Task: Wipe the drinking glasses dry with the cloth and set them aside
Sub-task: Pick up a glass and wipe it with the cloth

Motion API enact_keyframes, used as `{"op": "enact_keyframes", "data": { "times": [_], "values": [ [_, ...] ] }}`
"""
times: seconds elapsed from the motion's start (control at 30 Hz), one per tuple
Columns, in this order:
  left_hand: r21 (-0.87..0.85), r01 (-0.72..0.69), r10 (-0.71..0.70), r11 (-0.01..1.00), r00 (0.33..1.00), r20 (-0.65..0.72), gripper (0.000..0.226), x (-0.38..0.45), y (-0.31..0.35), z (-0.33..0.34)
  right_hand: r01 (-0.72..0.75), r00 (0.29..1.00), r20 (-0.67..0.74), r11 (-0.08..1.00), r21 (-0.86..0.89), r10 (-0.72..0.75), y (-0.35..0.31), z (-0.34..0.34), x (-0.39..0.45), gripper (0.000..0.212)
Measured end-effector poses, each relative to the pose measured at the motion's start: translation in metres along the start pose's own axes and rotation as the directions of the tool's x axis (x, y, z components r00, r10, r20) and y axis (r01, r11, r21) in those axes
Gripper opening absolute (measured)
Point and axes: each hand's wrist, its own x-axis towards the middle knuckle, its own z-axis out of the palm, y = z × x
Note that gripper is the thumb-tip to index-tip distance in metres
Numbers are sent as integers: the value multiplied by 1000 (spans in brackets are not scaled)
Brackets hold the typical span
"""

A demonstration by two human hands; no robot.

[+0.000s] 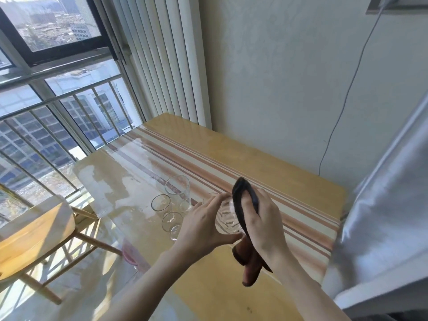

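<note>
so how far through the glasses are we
In hand: left hand holds a cut glass while right hand rubs it with the dark cloth. Four glasses stand together on the table; whether they're already dried or still waiting can't be told.

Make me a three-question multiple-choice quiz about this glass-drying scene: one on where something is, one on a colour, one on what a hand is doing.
1. Where do the other glasses stand?
A. on the chair
B. on the table, left of the hands
C. on the windowsill

2. What colour is the cloth?
A. white
B. yellow
C. dark, nearly black

3. What is the left hand doing?
A. gripping the patterned glass
B. lying flat on the table
C. holding the chair

Answers: 1 B, they stand beside the hands; 2 C, it looks dark against the right hand; 3 A, its fingers curl round the glass.
</note>
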Motion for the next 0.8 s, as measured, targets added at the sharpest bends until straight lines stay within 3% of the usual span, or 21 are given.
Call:
{"op": "enact_keyframes", "data": {
  "times": [0.13, 0.33, 0.4, 0.5, 0.6, 0.7, 0.8],
  "values": [
    [-212, 114, -107, 971, 993, 42, 82, -2, -3, 8, -127, 992, 43, 974, 187, 120, 10, -5, 9, 30],
    [-331, 235, -196, 914, 969, 147, 80, -4, -6, 14, -228, 972, 134, 906, 358, 191, 20, -12, -2, 31],
    [-419, 365, -287, 831, 928, 239, 67, -5, -5, 20, -311, 949, 182, 850, 426, 256, 25, -8, -12, 35],
    [-578, 587, -384, 567, 809, 445, 66, -8, -1, 29, -294, 953, 183, 881, 371, 242, 34, 2, -26, 26],
    [-556, 723, -433, 410, 691, 579, 72, -10, 2, 34, -292, 951, 200, 899, 327, 235, 46, 6, -37, 22],
    [-542, 772, -457, 333, 635, 623, 71, -7, -1, 42, -345, 925, 271, 885, 312, 265, 58, 2, -43, 22],
    [-534, 767, -500, 356, 639, 585, 77, 2, -2, 53, -354, 907, 323, 906, 234, 271, 71, -7, -51, 20]
  ]
}}
